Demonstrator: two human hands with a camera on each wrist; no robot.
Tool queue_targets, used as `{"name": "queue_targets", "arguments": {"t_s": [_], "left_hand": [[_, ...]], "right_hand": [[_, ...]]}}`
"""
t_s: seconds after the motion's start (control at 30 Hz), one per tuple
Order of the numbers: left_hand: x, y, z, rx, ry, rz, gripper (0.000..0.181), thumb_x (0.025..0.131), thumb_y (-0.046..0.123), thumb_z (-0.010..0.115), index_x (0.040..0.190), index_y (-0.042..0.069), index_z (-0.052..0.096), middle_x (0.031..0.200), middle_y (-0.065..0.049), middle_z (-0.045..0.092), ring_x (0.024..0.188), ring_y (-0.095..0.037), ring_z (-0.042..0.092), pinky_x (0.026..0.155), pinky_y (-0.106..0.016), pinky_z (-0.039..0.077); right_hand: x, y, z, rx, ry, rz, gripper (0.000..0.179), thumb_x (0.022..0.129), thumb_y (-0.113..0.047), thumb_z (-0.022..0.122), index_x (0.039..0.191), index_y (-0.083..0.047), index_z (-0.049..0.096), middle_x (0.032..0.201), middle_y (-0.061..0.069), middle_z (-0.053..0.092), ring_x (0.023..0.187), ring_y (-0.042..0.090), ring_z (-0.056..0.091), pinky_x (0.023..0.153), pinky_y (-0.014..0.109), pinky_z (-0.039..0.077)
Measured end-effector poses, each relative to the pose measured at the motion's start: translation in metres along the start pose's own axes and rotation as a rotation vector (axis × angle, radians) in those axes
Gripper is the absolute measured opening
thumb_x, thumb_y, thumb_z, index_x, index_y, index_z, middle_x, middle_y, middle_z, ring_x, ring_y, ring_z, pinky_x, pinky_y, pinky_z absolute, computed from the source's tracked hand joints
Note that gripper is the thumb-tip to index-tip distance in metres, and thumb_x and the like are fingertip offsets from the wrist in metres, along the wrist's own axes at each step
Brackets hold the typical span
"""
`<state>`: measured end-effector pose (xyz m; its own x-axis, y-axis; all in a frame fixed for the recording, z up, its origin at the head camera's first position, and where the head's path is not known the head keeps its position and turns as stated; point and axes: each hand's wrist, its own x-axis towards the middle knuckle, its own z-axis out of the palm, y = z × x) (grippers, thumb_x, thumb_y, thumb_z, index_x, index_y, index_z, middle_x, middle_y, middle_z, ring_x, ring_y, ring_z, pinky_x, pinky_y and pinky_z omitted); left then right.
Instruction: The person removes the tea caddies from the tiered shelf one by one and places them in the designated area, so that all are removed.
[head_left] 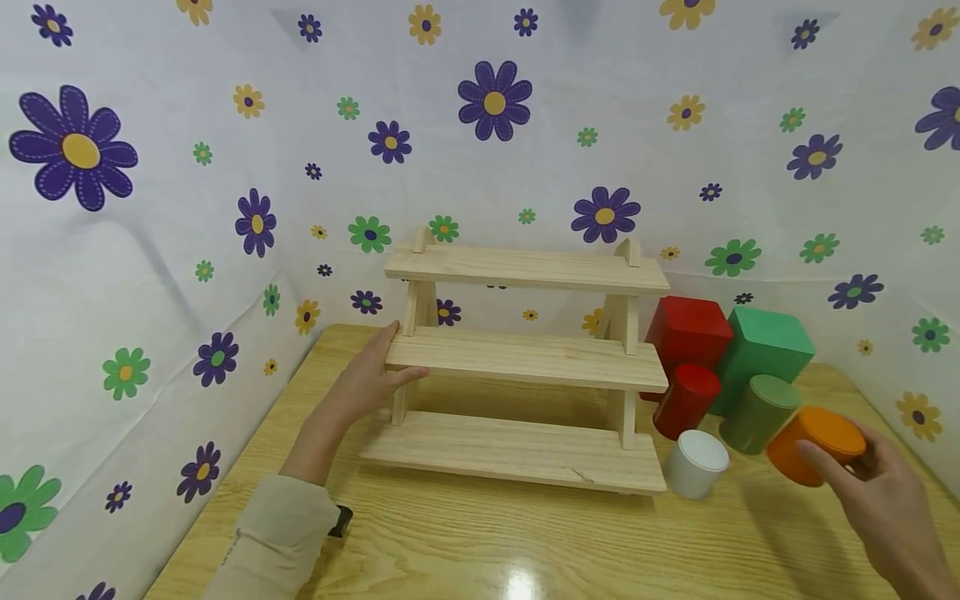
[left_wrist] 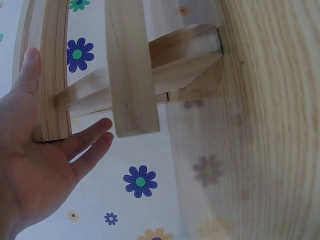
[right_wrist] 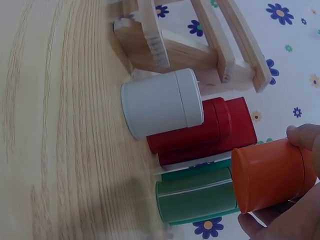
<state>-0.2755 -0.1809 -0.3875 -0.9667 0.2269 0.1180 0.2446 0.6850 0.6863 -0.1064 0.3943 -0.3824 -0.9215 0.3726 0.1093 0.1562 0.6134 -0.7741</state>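
In the head view, my right hand (head_left: pixel 888 492) holds an orange cylindrical canister (head_left: pixel 817 442) above the table, tilted, with thumb and fingers around it. The right wrist view shows this orange canister (right_wrist: pixel 270 175) in front of a green one. My left hand (head_left: pixel 367 375) rests against the left end of the middle board of a three-tier wooden shelf stand (head_left: pixel 525 354). In the left wrist view, the left hand (left_wrist: pixel 45 175) has its fingers extended, some below the board's end (left_wrist: pixel 52 135).
Right of the stand are a white canister (head_left: pixel 697 467), a red canister (head_left: pixel 686 402) and a green canister (head_left: pixel 759 417). Behind them stand a red box (head_left: pixel 686 325) and a green box (head_left: pixel 768 342). A flowered cloth (head_left: pixel 495 183) surrounds the wooden table (head_left: pixel 450 533).
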Motion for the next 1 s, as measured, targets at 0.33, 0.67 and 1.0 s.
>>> {"name": "queue_targets", "arguments": {"t_s": [0.33,0.67,1.0], "left_hand": [[0.000,0.000,0.000,-0.005,-0.005,-0.004,0.115,0.089,0.067,0.070,0.166,0.007,0.010,0.170,-0.019,0.017,0.153,-0.042,0.021,0.122,-0.061,0.022],[0.001,0.001,0.000,-0.019,-0.014,-0.016,0.116,0.088,0.068,0.070,0.167,0.008,0.009,0.171,-0.017,0.016,0.154,-0.040,0.020,0.122,-0.060,0.022],[0.000,0.001,-0.001,-0.014,-0.014,-0.017,0.116,0.088,0.068,0.069,0.167,0.008,0.008,0.171,-0.017,0.015,0.154,-0.041,0.020,0.122,-0.060,0.022]], "right_hand": [[0.006,0.011,-0.002,0.007,-0.033,-0.028,0.081,0.105,-0.035,0.062,0.154,0.016,0.021,0.137,0.035,0.042,0.087,-0.017,0.040,0.064,0.003,0.039],[0.015,0.023,-0.004,-0.052,-0.092,0.030,0.083,0.105,-0.041,0.060,0.151,0.018,0.025,0.140,0.038,0.041,0.093,0.003,0.043,0.086,0.030,0.043],[0.020,0.035,-0.001,0.002,-0.165,0.000,0.082,0.106,-0.030,0.062,0.149,0.024,0.018,0.136,0.044,0.038,0.083,-0.019,0.038,0.066,0.004,0.042]]}}
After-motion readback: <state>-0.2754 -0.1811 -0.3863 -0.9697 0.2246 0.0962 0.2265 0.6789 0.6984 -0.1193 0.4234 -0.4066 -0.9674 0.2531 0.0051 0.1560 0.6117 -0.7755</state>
